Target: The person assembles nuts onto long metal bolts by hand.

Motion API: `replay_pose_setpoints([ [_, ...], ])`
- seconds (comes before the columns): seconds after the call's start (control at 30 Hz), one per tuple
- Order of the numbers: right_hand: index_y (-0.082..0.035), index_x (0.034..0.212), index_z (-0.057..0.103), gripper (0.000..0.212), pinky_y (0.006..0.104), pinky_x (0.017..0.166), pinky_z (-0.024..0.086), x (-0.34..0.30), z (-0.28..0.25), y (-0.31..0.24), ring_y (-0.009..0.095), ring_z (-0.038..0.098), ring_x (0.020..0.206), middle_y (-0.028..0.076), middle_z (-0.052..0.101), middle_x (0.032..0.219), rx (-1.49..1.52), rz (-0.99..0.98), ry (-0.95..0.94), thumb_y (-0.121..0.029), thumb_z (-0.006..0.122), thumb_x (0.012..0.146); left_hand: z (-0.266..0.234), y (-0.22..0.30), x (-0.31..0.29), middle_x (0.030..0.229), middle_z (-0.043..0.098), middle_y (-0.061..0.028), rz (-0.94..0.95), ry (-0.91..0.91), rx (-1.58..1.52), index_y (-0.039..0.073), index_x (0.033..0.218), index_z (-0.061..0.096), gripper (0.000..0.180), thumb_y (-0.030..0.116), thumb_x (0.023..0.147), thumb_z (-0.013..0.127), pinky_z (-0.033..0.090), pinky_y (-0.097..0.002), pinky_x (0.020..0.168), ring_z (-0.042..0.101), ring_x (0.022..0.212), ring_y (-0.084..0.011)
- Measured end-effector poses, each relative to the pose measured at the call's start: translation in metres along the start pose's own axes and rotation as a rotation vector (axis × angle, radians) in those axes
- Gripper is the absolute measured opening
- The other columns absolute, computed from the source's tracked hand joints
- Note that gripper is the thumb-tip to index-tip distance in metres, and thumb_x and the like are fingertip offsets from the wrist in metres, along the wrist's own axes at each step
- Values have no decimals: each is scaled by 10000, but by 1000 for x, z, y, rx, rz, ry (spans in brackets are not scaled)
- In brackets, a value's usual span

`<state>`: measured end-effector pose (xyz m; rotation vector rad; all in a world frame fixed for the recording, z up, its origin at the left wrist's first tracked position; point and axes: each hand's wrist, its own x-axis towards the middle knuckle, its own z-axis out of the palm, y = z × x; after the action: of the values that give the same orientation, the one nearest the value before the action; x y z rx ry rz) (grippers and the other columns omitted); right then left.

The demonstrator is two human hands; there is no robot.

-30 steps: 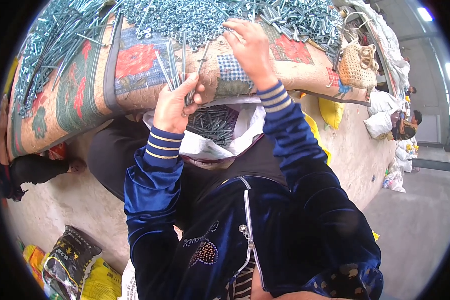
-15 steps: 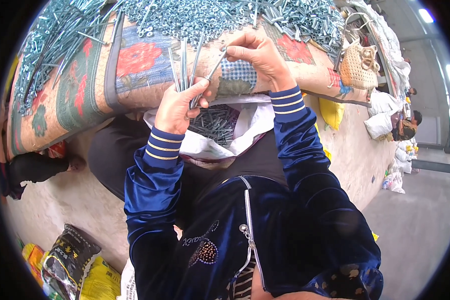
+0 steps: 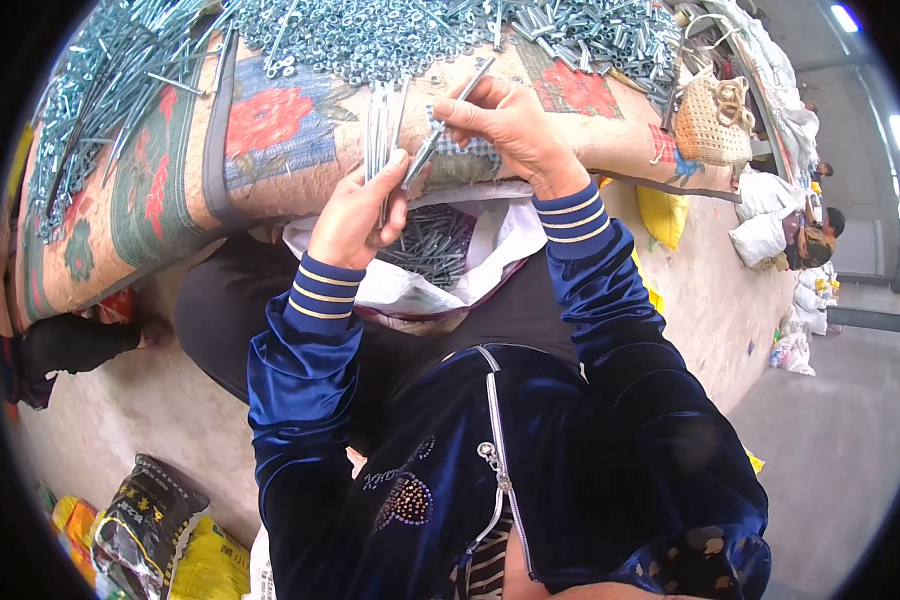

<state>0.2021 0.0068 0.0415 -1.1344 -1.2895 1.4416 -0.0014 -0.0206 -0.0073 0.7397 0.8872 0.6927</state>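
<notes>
Fingers of the left hand [image 3: 355, 215] are curled in a tight grip around a small bundle of long bolts [image 3: 378, 125], which stands upright above the fist. The right hand [image 3: 510, 125] pinches a single long bolt [image 3: 448, 122] between thumb and fingertips; it slants down to the left, its lower end meeting the left hand beside the bundle. Half a second ago the right hand was just bringing this bolt in over the fist, and a second ago it was reaching further up the bench toward the piles; now both hands are close together at the bench's near edge.

Just below the hands, against the near edge, an open white plastic bag [image 3: 490, 240] sits on the person's lap with a dark heap of bolts [image 3: 430, 245] inside. It has not moved across the frames.

The bench [image 3: 270, 170] is covered with a patterned cloth showing red flowers. Along its far edge runs a wide pile of small nuts [image 3: 370, 35], with short bolts [image 3: 590, 35] toward the far right corner and long thin rods [image 3: 110, 70] heaped at the far left corner. A woven straw bag [image 3: 712, 122] hangs at the right edge. On the floor at lower left lie black and yellow sacks [image 3: 150, 520].
</notes>
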Motion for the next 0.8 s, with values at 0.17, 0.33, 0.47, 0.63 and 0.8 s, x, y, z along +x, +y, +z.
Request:
replay_pose_setpoints([
  [0.17,-16,951,655,228,231,654,475,-1,-3,12,110,604,699,44,654,841,-17,-127,73,-196,697,817,6,1,-1,530,533,5,8,-171,-166,31,961,596,260,282,896,586,266,-177,344,439,375,-56],
  [0.33,-14,1015,658,315,227,673,454,2,-17,7,90,593,738,41,667,819,-612,-8,178,-272,668,836,19,-7,-7,595,597,-44,264,99,-48,41,959,578,204,220,874,624,297,-170,353,537,423,-90],
  [0.47,-15,847,708,340,219,544,422,1,5,10,63,538,554,11,625,608,-249,-422,322,-353,673,821,25,-7,-10,614,607,-75,359,104,-11,6,962,569,181,160,879,612,374,-190,378,558,444,-112],
  [0.63,14,1002,662,293,227,720,450,-12,-14,-4,88,592,709,50,665,760,-514,-32,99,-245,628,870,25,-9,-11,630,607,-88,435,113,0,-32,973,569,181,122,882,598,439,-214,409,561,458,-120],
  [0.8,25,1008,647,314,224,660,475,-21,-3,-3,88,600,750,63,659,803,-48,-157,31,-250,650,855,30,-5,-18,629,606,-88,468,105,56,-34,979,571,189,127,883,596,430,-210,405,558,454,-117],
])
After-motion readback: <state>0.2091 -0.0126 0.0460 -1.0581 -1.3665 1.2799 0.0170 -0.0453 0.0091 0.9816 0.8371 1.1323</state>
